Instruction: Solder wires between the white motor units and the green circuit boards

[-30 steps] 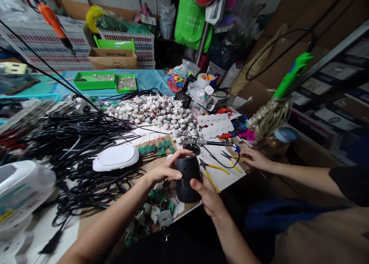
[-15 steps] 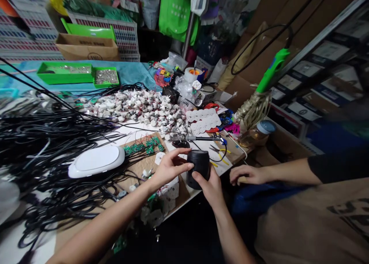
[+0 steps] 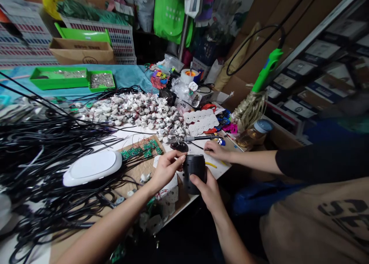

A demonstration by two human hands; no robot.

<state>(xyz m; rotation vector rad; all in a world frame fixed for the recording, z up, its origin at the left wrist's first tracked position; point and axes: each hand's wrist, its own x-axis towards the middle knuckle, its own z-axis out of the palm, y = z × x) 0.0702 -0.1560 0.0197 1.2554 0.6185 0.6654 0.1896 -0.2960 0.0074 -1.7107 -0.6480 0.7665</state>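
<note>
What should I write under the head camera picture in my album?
Right hand holds a black cylinder, left hand at its top, white parts heaped behind.

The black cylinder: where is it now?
In the head view, the black cylinder is below and slightly right of centre, held in the right hand, with the left hand at its upper left.

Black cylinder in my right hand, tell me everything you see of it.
The black cylinder looks like dull plastic, with a ridge near its top and dark marks on its left side. It is held roughly upright at the table's near edge. Your right hand wraps its right side, thumb across the front; your left hand is at its upper left rim, touch uncertain.
</note>
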